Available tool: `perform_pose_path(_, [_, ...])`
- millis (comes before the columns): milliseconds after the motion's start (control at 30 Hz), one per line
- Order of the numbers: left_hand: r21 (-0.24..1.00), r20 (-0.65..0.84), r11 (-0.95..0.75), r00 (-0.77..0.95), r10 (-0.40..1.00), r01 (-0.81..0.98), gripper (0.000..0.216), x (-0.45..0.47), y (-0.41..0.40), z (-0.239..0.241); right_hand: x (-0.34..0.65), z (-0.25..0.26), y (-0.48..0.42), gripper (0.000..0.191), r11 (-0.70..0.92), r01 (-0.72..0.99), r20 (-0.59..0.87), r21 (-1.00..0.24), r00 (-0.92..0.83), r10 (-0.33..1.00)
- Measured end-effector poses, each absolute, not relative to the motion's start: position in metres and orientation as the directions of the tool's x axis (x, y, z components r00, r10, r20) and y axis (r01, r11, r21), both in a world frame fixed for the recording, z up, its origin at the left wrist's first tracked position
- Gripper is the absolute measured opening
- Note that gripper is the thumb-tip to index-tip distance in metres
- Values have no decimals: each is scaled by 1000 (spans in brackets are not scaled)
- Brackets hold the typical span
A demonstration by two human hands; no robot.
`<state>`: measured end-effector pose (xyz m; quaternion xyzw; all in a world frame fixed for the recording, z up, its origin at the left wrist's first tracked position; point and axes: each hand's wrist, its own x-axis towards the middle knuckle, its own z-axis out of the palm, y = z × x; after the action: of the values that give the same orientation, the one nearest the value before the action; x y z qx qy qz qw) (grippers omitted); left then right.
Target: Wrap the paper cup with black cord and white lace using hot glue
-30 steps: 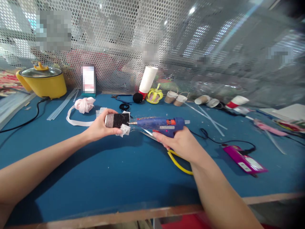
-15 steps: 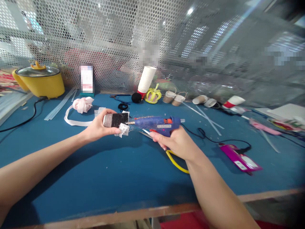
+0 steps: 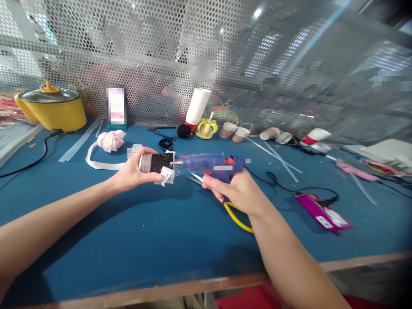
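My hands are both closed on things in the head view; the left hand (image 3: 137, 169) grips a thread-wrapped cylinder (image 3: 162, 162) above the table (image 3: 154, 244), a crumpled white scrap (image 3: 167, 174) at its near side; the right hand (image 3: 236, 189) holds a blue glue gun (image 3: 206, 163); little has changed over the last second, except that its nozzle (image 3: 177, 163) reaches slightly farther over the black end, so I judge gluing centres there; yellow-handled scissors (image 3: 236, 221) show beneath the right hand, contact unclear.
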<state>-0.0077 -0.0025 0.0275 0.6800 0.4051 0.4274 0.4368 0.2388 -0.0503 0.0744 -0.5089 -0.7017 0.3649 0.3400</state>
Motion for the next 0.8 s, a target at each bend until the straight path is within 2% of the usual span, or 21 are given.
perform_pose_path(133, [940,226,-289,303,926,183,58,-7,-4,29,236,76,-51,31,202,471,69,-859,-285,956])
perform_pose_path(467, [907,284,-363,323,903,215,61,-7,-7,28,237,70,-47,34,180,433,87,-883,-227,970])
perform_pose_path(800, [764,494,-577,314,811,288,63,-8,-6,25,239,67,-45,32,151,384,67,-911,-224,972])
